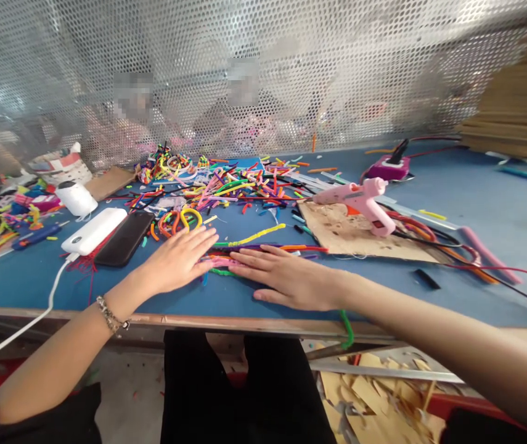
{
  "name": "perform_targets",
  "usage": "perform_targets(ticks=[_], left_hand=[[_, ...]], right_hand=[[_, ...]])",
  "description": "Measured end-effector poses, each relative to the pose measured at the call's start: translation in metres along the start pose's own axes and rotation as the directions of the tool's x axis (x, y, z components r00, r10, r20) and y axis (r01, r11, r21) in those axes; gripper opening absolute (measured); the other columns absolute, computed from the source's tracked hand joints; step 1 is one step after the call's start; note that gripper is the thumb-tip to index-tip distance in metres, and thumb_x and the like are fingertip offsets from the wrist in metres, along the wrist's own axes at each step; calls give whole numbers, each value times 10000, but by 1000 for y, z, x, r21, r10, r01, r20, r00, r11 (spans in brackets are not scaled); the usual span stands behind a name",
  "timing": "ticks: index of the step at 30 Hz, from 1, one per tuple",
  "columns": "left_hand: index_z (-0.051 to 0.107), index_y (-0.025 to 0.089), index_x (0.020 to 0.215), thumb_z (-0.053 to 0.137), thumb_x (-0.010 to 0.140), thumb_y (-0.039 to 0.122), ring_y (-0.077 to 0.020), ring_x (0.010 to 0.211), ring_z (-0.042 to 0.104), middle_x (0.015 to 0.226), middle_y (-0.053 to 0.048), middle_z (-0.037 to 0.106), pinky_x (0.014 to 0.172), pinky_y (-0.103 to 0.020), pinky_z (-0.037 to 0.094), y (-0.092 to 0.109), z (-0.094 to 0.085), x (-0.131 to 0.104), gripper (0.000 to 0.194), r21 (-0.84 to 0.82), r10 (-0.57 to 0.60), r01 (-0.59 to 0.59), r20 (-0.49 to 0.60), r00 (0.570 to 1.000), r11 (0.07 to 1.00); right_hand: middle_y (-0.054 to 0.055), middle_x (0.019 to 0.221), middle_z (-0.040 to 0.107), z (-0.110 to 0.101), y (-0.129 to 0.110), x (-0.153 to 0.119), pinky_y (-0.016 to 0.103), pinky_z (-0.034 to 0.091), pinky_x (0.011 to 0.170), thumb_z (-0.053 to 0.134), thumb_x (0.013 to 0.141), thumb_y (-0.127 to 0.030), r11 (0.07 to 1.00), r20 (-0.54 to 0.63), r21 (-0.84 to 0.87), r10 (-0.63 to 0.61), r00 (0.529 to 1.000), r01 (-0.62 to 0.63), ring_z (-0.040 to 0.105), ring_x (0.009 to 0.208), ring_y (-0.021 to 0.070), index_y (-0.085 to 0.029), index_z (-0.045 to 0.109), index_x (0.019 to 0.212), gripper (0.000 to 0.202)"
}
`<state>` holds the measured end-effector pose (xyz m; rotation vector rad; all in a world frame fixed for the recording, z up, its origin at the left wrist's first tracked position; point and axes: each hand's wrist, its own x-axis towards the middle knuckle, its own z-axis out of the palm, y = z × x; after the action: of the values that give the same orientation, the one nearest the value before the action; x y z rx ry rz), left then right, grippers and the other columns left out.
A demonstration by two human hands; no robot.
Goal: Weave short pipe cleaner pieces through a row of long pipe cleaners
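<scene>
My left hand (177, 256) lies flat, palm down, with its fingers stretched toward the middle of the blue table. From the right, my right hand (293, 277) also lies flat, its fingertips close to the left hand. Beneath and between the fingers are several coloured pipe cleaners (219, 263), pink, green and orange among them, partly hidden by both hands. A yellow pipe cleaner (258, 235) lies just beyond the fingertips. Orange and yellow bent pipe cleaners (190, 217) rest beyond my left hand.
A pink glue gun (360, 200) stands on a stained board (321, 231) at right. A black phone (124, 239) and white power bank (94, 231) lie left. Cut pipe cleaners (226, 185) are heaped behind, before a perforated metal screen (291, 80). Cardboard (517, 92) is stacked far right.
</scene>
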<state>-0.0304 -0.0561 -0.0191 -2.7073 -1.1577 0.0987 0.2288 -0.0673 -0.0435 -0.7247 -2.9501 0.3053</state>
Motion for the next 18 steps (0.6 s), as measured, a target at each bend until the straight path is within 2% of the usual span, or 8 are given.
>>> perform_targets(ticks=[3,5,8,10,12,14,16,18], left_hand=[[331,127,1434,305,966,463,-230,1390,298,1498,-95,337,1132,-382,247,0,13,0,576,-33,34,-30,102,994,999],[291,120,1452,282,968,473,-235,1400,277,1507,-106,311,1139,-395,228,-1,17,0,599,-54,39,-32,137,990,998],[261,149,1466,252,968,489,-230,1412,244,1520,-99,277,1150,-408,196,-3,17,1,603,-82,45,-32,160,986,996],[268,163,1464,246,968,493,-230,1415,235,1522,-98,269,1154,-416,182,-4,15,1,596,-96,46,-31,164,985,995],[285,167,1458,256,967,485,-230,1417,231,1521,-96,273,1157,-420,174,-4,14,2,586,-106,46,-29,162,986,994],[303,162,1451,283,965,474,-232,1415,235,1517,-94,285,1156,-421,177,-4,14,2,577,-110,41,-24,160,986,994],[314,152,1445,310,962,465,-238,1411,248,1514,-94,295,1152,-418,190,-3,14,3,575,-108,32,-15,159,987,994],[308,143,1446,319,963,458,-242,1408,254,1515,-97,294,1147,-416,204,-2,14,2,577,-102,22,-6,158,987,995]], right_hand=[[123,1541,152,7,0,-4,542,152,1138,284,974,-485,1000,60,9,9,998,-10,129,1430,260,-144,202,1487,622],[116,1543,157,3,2,-4,539,158,1139,316,968,-489,1000,75,11,5,997,-6,126,1430,268,-148,208,1487,630],[113,1490,337,-22,6,1,456,297,1105,409,955,-408,999,91,42,-32,995,29,328,1365,255,-161,386,1423,530],[74,1299,574,-48,11,11,314,452,966,388,968,-281,996,139,80,-50,989,39,566,1144,175,-183,578,1262,364],[39,1145,665,-77,20,28,290,502,862,422,951,-247,995,127,-62,89,988,-82,634,990,156,-204,632,1178,311],[52,1117,670,-102,33,52,334,500,865,435,935,-185,976,94,-138,184,978,-170,635,961,175,-183,610,1198,316],[48,1125,656,-116,50,81,343,481,901,457,932,-179,948,72,-195,269,961,-251,613,995,174,-183,625,1151,276],[68,1179,608,-117,67,109,380,478,909,501,930,-241,901,33,-258,370,928,-350,586,1031,183,-174,598,1150,250]])
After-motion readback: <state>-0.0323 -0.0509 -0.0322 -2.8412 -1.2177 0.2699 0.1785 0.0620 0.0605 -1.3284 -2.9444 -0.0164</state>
